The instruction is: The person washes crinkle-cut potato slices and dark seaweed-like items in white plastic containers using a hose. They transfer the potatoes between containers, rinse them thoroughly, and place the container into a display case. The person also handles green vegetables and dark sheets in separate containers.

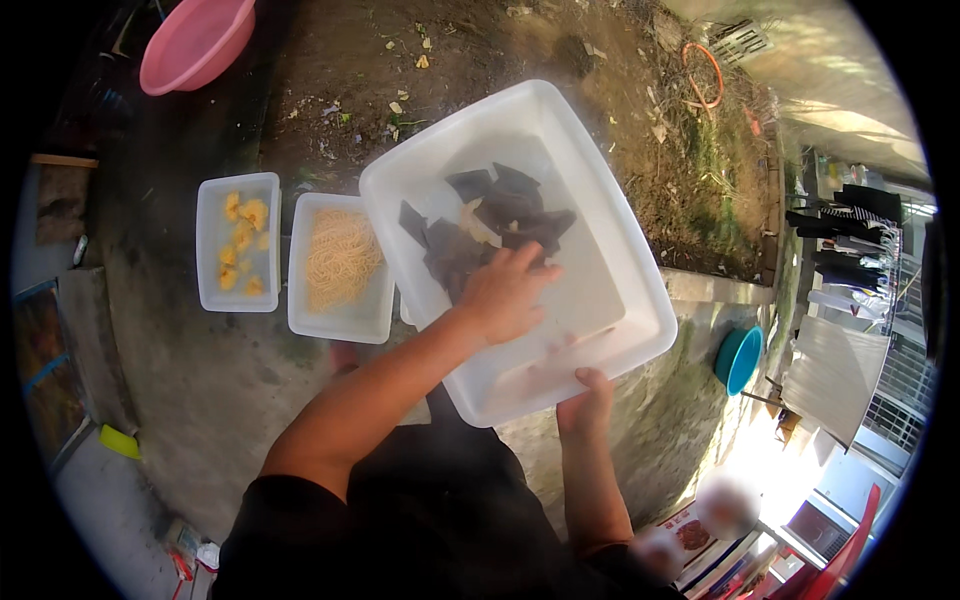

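A large white plastic tub [610, 190] is tilted in front of me. Inside it lie several dark, flat, torn-looking pieces [515, 205] of a kind I cannot tell, with a small pale piece [475, 222] among them. My left hand [505, 297] reaches over the near-left side into the tub. Its fingers are spread at the lower edge of the dark pieces, touching them or just above. With thumb on top of the near-right rim and fingers underneath, my right hand [588, 402] grips the tub.
On the ground to the left stand a white tray [375, 325] of pale noodle-like strands and another white tray [210, 290] with yellow chunks. A pink basin [200, 45] is at the far left. Bare soil lies ahead. On the right are a teal basin [738, 360] and hanging clothes [850, 240].
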`<action>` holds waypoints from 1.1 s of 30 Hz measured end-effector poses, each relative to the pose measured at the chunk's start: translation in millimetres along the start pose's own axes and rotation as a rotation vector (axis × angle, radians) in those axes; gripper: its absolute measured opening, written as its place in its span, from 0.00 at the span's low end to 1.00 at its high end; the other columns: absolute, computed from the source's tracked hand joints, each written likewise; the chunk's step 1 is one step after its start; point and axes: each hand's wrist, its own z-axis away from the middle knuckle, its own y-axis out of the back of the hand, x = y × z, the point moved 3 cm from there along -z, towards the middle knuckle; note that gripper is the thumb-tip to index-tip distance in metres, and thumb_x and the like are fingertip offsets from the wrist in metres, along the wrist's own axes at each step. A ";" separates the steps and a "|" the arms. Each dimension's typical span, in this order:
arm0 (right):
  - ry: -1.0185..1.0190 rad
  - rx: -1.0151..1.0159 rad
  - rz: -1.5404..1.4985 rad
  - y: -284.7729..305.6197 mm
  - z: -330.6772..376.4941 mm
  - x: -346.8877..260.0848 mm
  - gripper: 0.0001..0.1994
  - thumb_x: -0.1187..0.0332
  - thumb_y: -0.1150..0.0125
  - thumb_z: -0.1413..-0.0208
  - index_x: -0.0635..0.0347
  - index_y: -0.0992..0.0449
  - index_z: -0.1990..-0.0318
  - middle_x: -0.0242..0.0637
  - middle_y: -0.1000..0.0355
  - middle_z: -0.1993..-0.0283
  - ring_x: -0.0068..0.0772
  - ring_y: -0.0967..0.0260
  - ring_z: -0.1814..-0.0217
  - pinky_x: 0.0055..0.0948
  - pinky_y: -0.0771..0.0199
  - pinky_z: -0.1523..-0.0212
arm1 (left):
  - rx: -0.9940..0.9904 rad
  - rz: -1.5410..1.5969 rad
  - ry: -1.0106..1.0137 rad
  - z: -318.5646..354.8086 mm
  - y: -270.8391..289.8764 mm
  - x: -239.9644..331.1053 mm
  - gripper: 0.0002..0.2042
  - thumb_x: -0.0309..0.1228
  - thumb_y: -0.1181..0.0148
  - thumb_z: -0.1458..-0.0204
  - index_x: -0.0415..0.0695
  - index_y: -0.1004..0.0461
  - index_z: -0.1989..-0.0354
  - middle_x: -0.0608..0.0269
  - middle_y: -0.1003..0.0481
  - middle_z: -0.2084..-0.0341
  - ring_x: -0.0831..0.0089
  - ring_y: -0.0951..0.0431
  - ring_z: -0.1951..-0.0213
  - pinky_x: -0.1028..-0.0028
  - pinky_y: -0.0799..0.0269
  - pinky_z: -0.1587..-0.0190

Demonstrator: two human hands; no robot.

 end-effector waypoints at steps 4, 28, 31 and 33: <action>-0.023 0.022 -0.123 -17.1 58.1 19.6 0.39 0.70 0.47 0.66 0.55 0.51 0.39 0.49 0.42 0.48 0.55 0.42 0.45 0.59 0.35 0.52 | 0.069 -0.030 -0.186 58.3 52.2 2.0 0.10 0.30 0.39 0.60 0.45 0.26 0.67 0.58 0.28 0.63 0.58 0.29 0.59 0.65 0.32 0.58; -0.290 -0.420 -0.255 -242.5 236.0 205.3 0.31 0.70 0.48 0.61 0.61 0.45 0.44 0.46 0.39 0.51 0.50 0.40 0.47 0.56 0.39 0.46 | 0.934 0.187 0.200 451.6 366.2 -133.8 0.05 0.28 0.42 0.51 0.39 0.27 0.68 0.65 0.28 0.73 0.76 0.29 0.68 0.77 0.33 0.62; -0.238 -0.436 -0.239 -290.6 279.8 237.3 0.31 0.70 0.48 0.61 0.62 0.46 0.43 0.47 0.40 0.50 0.51 0.40 0.47 0.57 0.38 0.48 | 0.598 -0.269 0.042 448.2 415.0 -130.9 0.10 0.27 0.39 0.60 0.42 0.26 0.66 0.58 0.26 0.68 0.62 0.27 0.63 0.66 0.31 0.61; -0.271 -0.435 -0.219 -314.1 310.4 265.2 0.32 0.71 0.48 0.61 0.62 0.46 0.43 0.46 0.40 0.50 0.52 0.40 0.47 0.57 0.38 0.48 | 0.383 -0.492 0.011 449.3 438.1 -147.4 0.12 0.29 0.38 0.61 0.44 0.26 0.65 0.59 0.26 0.67 0.62 0.27 0.61 0.64 0.32 0.63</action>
